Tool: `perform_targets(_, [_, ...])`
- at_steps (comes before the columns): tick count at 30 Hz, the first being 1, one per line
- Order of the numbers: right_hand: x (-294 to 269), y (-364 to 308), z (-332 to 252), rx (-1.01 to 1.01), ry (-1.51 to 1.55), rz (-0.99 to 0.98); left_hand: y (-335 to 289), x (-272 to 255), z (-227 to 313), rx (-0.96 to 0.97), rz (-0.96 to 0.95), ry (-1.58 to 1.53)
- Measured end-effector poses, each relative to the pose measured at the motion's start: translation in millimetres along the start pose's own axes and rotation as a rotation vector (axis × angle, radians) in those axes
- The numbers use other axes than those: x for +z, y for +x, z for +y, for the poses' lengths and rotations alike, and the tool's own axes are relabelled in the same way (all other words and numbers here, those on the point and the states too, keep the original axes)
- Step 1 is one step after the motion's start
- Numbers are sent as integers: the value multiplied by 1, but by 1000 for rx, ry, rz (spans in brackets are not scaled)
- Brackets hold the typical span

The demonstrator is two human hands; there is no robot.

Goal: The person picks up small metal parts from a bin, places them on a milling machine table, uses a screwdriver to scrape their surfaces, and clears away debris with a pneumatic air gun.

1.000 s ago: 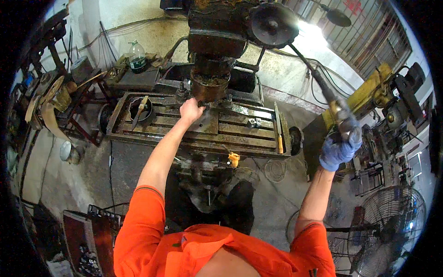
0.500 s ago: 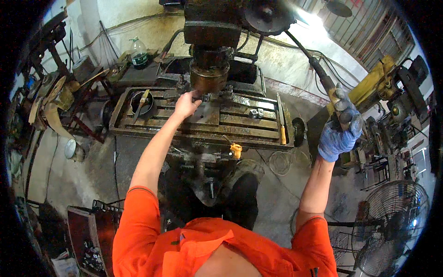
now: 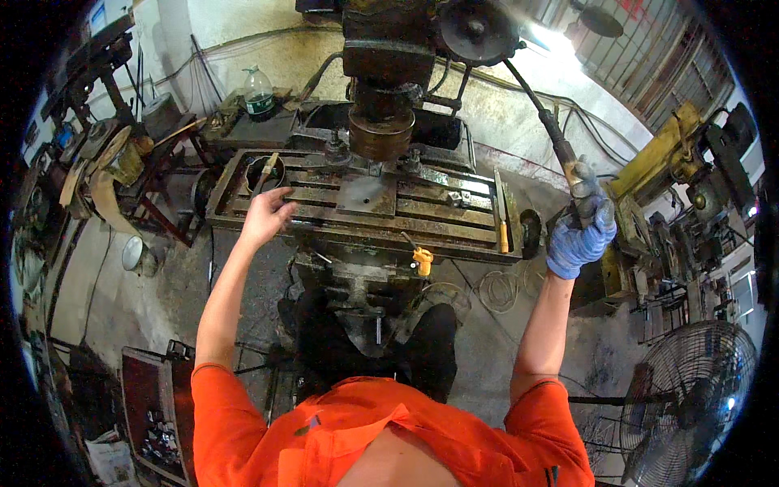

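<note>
My bare left hand hovers over the left front edge of the slotted machine table, fingers apart and nothing in them. Just beyond it stands a dark round pot with a brush leaning in it. My right hand, in a blue-grey glove, is closed round the handle of a long machine lever. Under the round spindle head a flat metal plate with a small dark hole lies on the table.
Small metal blocks and a yellow-handled file lie on the table's right part. A yellow nozzle-like piece is at its front edge. A fan stands at lower right, a plastic bottle at back left.
My left hand has drawn back from beneath the spindle head and moved left toward the pot, its fingers now spread. My right hand stays on the lever. The view has shifted slightly.
</note>
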State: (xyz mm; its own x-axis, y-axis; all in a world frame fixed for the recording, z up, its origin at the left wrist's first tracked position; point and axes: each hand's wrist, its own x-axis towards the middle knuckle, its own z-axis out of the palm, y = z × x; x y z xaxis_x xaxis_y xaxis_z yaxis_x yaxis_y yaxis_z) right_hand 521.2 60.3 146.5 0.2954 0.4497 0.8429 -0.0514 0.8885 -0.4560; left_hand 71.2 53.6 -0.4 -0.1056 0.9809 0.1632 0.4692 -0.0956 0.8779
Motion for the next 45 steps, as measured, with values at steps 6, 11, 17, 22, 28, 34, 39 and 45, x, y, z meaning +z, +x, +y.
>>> perform_targets(6, [5,-10,-3,121,-91,108,-13,-18,-6,21,68,-30])
perform_targets(11, [0,-16,3,28,-116,62,-16,-20,-3,-8,98,-33])
perform_targets(17, [-4,-21,7,69,-108,72,-17,-24,3,-13,83,-62])
perform_targets(22, [-1,-20,5,39,-148,62,-23,-41,8,-6,120,-63])
perform_targets(28, [-13,-14,8,-48,-471,-51,-88,-103,8,-6,310,136])
perform_targets(34, [-59,7,19,-327,-853,-151,-246,-216,-37,-277,765,126])
perform_targets(39, [-57,18,23,-550,-1090,-183,-458,-283,-119,-626,1055,461])
perform_targets(45, [-73,40,18,-702,-1460,-101,-532,-262,-131,-1144,921,620])
